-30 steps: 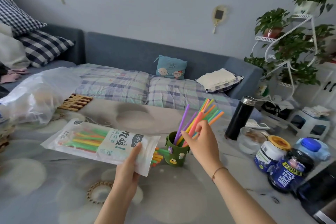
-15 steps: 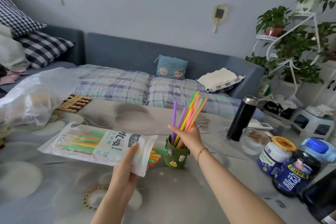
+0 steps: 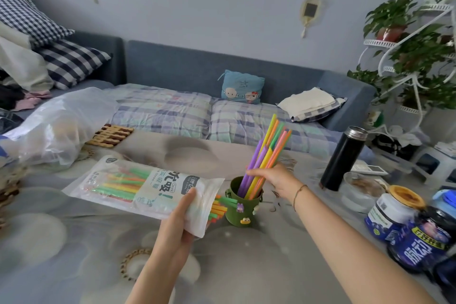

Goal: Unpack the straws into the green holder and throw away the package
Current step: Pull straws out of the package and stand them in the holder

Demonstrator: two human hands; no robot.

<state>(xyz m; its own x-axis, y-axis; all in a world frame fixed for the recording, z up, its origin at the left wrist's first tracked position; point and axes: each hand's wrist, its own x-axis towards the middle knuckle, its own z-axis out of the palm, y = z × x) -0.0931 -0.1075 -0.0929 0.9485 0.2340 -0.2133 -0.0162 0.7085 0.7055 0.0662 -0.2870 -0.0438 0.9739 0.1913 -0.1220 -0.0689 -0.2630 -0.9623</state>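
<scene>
A green holder (image 3: 243, 212) with small charms stands mid-table. A bunch of coloured straws (image 3: 265, 155) leans in it, tips up and to the right. My right hand (image 3: 274, 177) rests against the bunch just above the holder's rim, fingers loosely around it. My left hand (image 3: 181, 219) grips the open end of the white straw package (image 3: 145, 187), which lies nearly flat to the left of the holder. More straws show inside it, and several ends stick out of its mouth toward the holder.
A black thermos (image 3: 344, 158), a glass bowl (image 3: 362, 192) and blue-labelled jars (image 3: 394, 212) crowd the table's right side. A clear plastic bag (image 3: 56, 128) and a wooden trivet (image 3: 111, 134) sit at the back left. A sofa runs behind the table.
My right hand lowered the straw bunch into the holder and moved from its left side to its right. The straws stand steeper. The left hand and package hardly moved.
</scene>
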